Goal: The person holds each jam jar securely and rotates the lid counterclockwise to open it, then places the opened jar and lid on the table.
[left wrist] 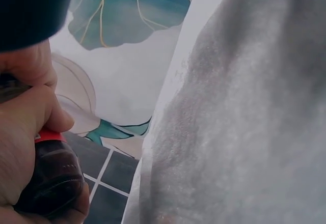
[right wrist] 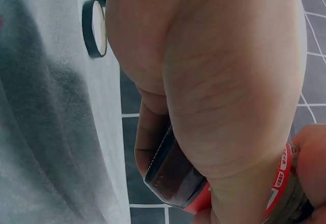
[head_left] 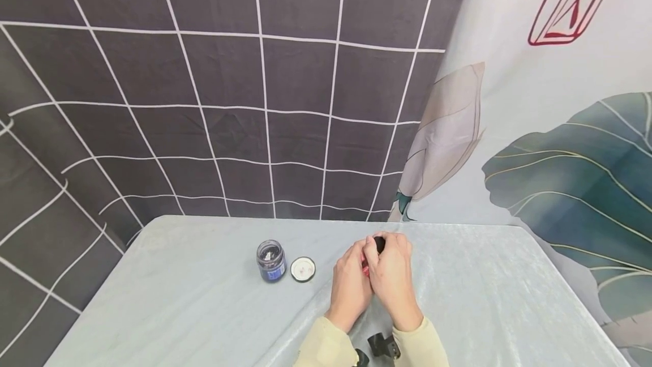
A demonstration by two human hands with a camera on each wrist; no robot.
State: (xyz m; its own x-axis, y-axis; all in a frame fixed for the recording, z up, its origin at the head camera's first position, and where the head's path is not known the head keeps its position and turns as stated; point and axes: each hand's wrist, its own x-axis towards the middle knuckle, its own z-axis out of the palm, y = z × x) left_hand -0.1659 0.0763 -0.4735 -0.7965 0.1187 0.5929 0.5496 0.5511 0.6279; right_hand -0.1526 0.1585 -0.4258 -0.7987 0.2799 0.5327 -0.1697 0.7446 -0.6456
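Observation:
Both hands are wrapped around a jar with a red label and dark contents, held over the table. My left hand grips it from the left side. From the other side my right hand grips it, thumb alongside the left one. Between the hands a black part of it shows at the top, with a bit of red below. In the right wrist view, clear dark glass of the jar appears past the palm. Fingers hide most of it.
Left of the hands an open glass jar with a blue label stands upright. Beside it a lid lies with its white inside facing up. A pale cloth covers the table. Behind hang a dark grid-patterned curtain and a leaf-printed one.

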